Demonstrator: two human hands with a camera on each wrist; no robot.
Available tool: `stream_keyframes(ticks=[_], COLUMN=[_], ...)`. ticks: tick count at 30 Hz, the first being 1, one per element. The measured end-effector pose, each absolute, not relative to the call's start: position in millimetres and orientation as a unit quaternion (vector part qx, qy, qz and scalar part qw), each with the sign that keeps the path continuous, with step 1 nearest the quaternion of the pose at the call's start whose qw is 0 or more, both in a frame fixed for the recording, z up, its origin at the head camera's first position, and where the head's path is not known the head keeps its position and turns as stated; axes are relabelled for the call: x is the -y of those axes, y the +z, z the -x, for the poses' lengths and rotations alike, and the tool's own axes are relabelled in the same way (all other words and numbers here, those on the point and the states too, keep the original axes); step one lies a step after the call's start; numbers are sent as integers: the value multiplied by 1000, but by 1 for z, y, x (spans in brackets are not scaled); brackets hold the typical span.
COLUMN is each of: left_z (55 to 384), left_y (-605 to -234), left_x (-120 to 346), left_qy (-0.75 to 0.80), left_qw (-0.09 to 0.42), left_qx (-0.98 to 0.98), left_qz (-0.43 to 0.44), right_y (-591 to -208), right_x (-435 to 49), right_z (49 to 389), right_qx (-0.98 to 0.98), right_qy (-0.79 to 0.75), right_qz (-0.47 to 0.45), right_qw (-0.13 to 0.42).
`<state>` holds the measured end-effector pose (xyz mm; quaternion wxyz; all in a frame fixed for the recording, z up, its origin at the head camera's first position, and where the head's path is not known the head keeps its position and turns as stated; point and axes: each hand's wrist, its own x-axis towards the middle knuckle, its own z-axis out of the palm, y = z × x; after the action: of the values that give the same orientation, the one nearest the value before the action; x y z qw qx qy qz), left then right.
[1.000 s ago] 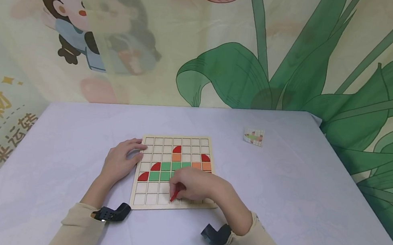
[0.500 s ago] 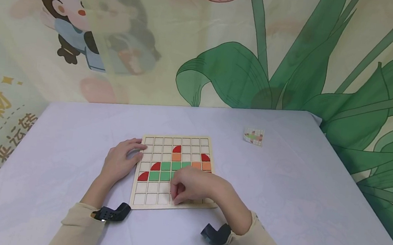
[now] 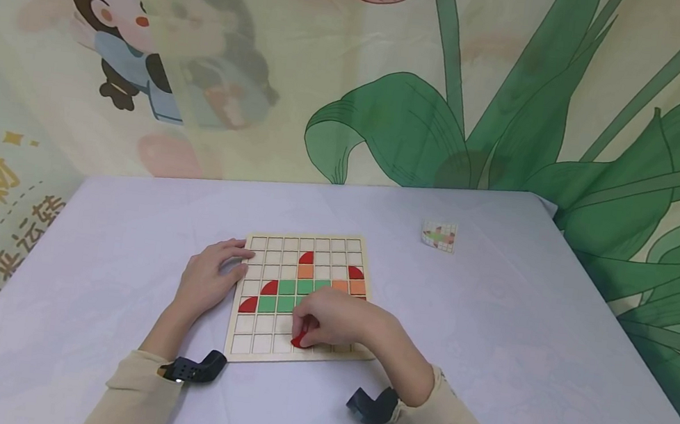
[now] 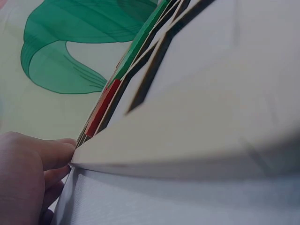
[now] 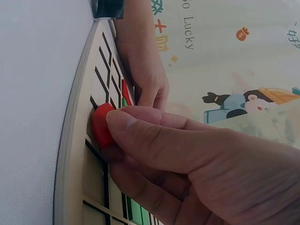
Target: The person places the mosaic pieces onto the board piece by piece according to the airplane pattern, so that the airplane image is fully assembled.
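Observation:
My right hand (image 3: 331, 317) pinches a red quarter-circle tile (image 5: 101, 125) between thumb and fingers, low over the near rows of the wooden grid board (image 3: 252, 344). The tile's edge is close to one of the squares; whether it sits in the square is hard to tell. At the board's left edge lies my left hand (image 3: 209, 277), fingers fairly straight and touching the rim. Red quarter-circle tiles (image 3: 247, 305), green square tiles (image 3: 287, 288) and orange square tiles (image 3: 305, 272) fill some squares. The right hand hides part of the board's middle and near right.
A small printed card (image 3: 438, 237) with a coloured grid pattern lies on the white-covered table (image 3: 492, 313), beyond the board to the right. Behind the table hangs a printed backdrop (image 3: 387, 133). Each wrist carries a black camera, such as the right one (image 3: 373, 406).
The red tile has turned within the right fingers: first it pointed down, then it was mostly hidden, now it shows lower by the fingertips. The left hand and board have stayed put.

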<state>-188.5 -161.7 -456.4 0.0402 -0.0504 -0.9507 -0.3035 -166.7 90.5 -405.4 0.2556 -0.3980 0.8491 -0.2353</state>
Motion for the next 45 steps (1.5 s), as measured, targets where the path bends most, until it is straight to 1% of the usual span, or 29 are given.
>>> stream_keyframes(ticks=[8,17,34,45], left_z=[189,190,191,191], left_y=[-458,-459,-461,-461], left_x=[162,161,162,161], left_qy=[-303,-306,-308,-309], left_qw=[41,52,49,48], left_qx=[951,949,949,949], left_qz=[50,54,51,51], right_y=[-406,-407,-409,-411], right_x=[-89,-89,-88,-88], right_z=[166,165,162,162], right_qx=[-861,-873,-888,-901], right_qy=[-224,-212,-182,-168], right_qz=[385,370,359,336], right_qw=[247,238,223,215])
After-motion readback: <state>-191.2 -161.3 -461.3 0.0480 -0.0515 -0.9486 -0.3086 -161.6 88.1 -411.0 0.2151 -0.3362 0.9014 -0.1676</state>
